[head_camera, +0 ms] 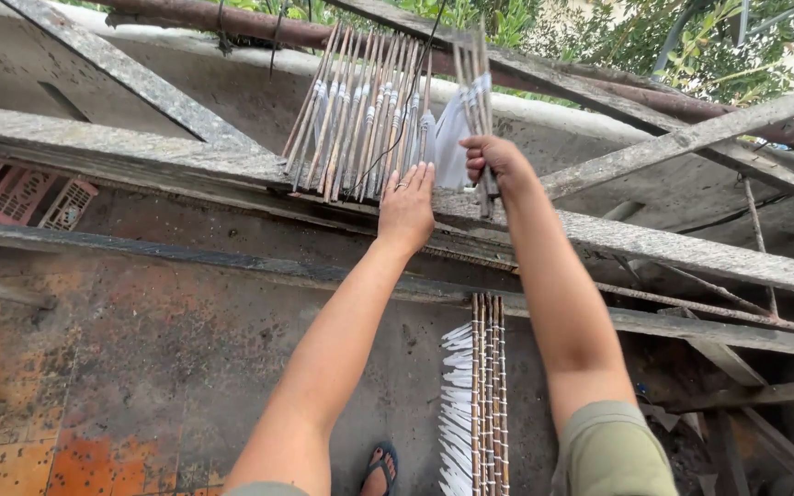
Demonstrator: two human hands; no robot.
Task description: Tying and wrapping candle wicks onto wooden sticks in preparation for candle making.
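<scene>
The right hand (493,161) is closed in a fist around a small bundle of thin sticks (472,87) with white strips tied to them. The bundle stands nearly upright, its lower ends projecting just below the fist and in front of the grey wooden beam (691,253).

The left hand (406,207) is open, fingers extended and held together, with a ring on one finger. Its fingertips press flat against the lower ends of a row of similar sticks (360,115). It grips nothing.

The row of sticks leans against the upper wooden beam (94,142), fanned slightly, with white bindings partway along each stick. It lies just to the left of the held bundle; whether the two touch cannot be determined.

Below the arms, a second bundle of sticks (487,395) hangs or stands vertically, with white feather-like strips (457,404) projecting to its left.

Weathered timber beams cross the scene diagonally. A rusty pipe (232,18) runs along the top. Pink plastic crates (16,193) sit at the left. The floor has stained orange tiles (94,459). A foot in a blue sandal (381,467) shows at the bottom edge.
</scene>
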